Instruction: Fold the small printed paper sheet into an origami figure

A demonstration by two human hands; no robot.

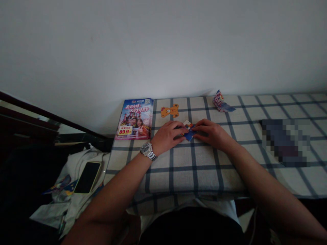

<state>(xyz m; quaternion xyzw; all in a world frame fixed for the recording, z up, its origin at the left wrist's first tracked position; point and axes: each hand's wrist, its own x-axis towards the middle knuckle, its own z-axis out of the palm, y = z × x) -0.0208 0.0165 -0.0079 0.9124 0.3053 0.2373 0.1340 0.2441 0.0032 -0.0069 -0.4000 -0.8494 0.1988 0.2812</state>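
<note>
Both my hands meet over a small folded piece of coloured paper on the checked tablecloth. My left hand, with a metal wristwatch on its wrist, has its fingers closed and pressing on the paper's left side. My right hand pinches the paper's right side with bent fingers. The paper is blue, red and white, and is mostly hidden by my fingers.
A colourful flyer lies at the cloth's far left corner, an orange bear cut-out beside it. Crumpled printed paper sits near the wall. A blurred dark patch lies to the right. A phone rests on clutter left of the table.
</note>
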